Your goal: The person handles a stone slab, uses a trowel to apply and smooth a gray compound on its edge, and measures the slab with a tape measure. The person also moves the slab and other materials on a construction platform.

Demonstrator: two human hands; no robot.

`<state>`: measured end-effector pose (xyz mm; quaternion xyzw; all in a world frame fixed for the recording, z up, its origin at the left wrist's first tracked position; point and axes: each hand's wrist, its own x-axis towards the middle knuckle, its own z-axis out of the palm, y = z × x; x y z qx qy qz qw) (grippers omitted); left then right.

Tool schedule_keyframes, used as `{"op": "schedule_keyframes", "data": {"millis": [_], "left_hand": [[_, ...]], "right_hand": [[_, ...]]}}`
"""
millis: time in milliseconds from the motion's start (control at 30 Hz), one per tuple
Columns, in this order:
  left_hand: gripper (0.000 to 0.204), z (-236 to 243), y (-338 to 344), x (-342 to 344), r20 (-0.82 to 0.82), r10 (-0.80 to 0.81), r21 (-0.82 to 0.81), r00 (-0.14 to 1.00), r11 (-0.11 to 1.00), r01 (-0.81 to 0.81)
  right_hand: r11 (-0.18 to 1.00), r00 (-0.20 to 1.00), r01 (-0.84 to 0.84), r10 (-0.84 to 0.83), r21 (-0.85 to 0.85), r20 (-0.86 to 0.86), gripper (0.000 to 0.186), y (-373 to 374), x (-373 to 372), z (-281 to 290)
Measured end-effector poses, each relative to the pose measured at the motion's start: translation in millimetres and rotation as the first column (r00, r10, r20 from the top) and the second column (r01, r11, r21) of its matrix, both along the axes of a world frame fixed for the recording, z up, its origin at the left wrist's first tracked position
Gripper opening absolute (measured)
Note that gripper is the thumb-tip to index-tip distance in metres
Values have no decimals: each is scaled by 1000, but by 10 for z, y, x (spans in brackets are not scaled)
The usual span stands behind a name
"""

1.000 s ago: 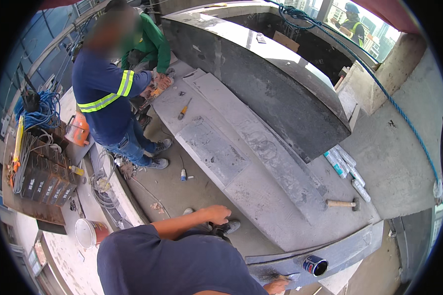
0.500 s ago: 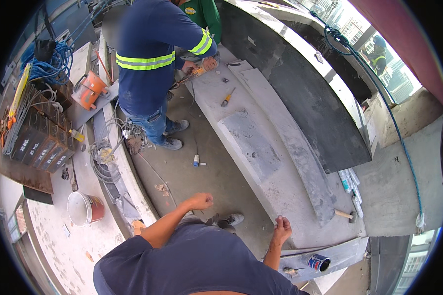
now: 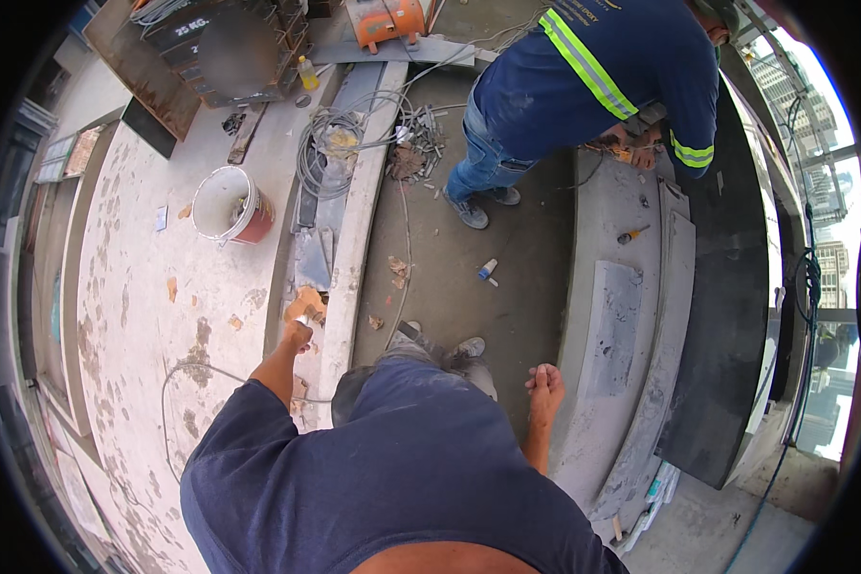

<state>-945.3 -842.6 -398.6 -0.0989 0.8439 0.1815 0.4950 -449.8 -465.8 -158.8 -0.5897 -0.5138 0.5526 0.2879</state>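
My left hand (image 3: 298,336) reaches to the left ledge with its fingers closed. A small white thing (image 3: 302,320) shows at the fingertips; its kind is too small to make out. Just beyond it lies a torn brown sheet (image 3: 302,303), and grey flat offcuts (image 3: 313,260) lie past that in the channel. My right hand (image 3: 545,381) hangs beside the long grey bench on the right, fingers loosely curled, with nothing visible in them. A grey slab (image 3: 610,330) rests on that bench.
A white bucket (image 3: 228,215) and coiled grey cable (image 3: 327,153) are on the left. Ahead, a co-worker (image 3: 555,96) in a reflective-striped shirt bends over a tool on the bench. A blue-and-white plug (image 3: 488,270) lies on the floor. A yellow-handled tool (image 3: 631,234) sits on the bench.
My view has turned left. My left hand has moved out to the ledge by the torn brown sheet, where a small white thing now shows at its fingertips. My right hand stays beside the bench.
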Motion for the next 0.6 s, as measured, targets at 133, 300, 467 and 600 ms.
{"op": "schedule_keyframes", "data": {"millis": [133, 300, 467, 600], "left_hand": [[26, 84, -58, 379, 70, 324, 73, 943, 941, -329], [25, 176, 430, 1149, 177, 387, 219, 905, 881, -419], [18, 309, 905, 1583, 172, 367, 232, 914, 887, -399], [19, 233, 1023, 1845, 91, 494, 253, 865, 828, -500]], "right_hand": [[986, 988, -156, 156, -53, -6, 17, 393, -125, -106], [962, 961, -263, 255, -74, -109, 23, 952, -449, -403], [957, 954, -268, 247, -112, -173, 31, 1549, -720, -512], [912, 915, -402, 398, -79, -64, 28, 2006, -978, -539]]}}
